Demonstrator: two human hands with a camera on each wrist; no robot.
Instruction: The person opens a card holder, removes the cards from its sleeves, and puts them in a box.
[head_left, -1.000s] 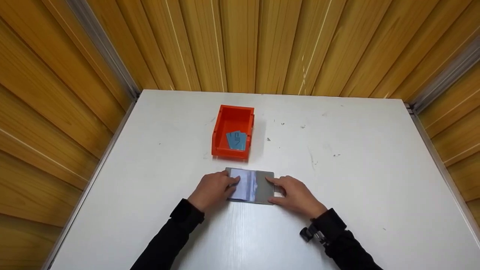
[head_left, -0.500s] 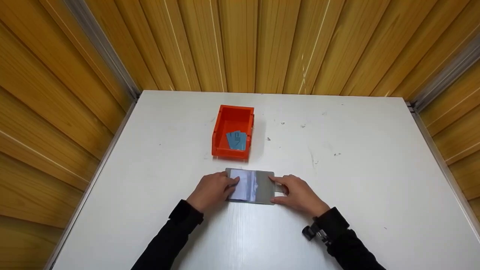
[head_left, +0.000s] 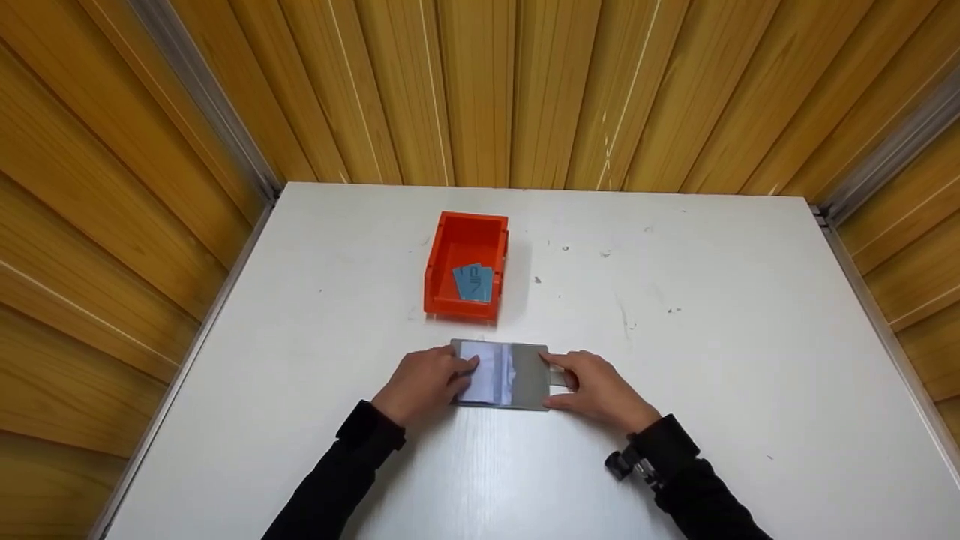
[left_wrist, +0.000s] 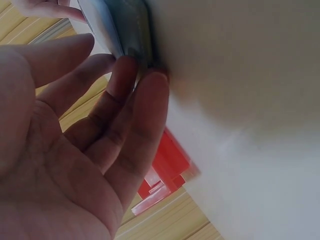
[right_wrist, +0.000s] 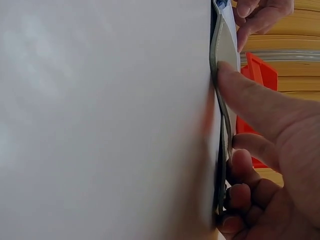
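Observation:
A grey card holder lies spread open on the white table, clear plastic sleeves showing on its left half. My left hand holds its left edge, one digit reaching over the sleeves. In the left wrist view the fingertips are at a corner of the card holder. At the opposite edge my right hand grips the cover between thumb and fingers. A short strap sticks out there, partly behind the hand. The right wrist view shows the thumb against the stitched cover and the other fingers curled at its edge.
An orange-red open bin stands just beyond the card holder. Several blue cards marked VIP lie in its front end. Wood-patterned panels wall the white table at the back and sides.
My right hand has shifted slightly right along the card holder's edge, and more of the strap shows. The left hand has stayed almost in place. Bin and cards have not moved.

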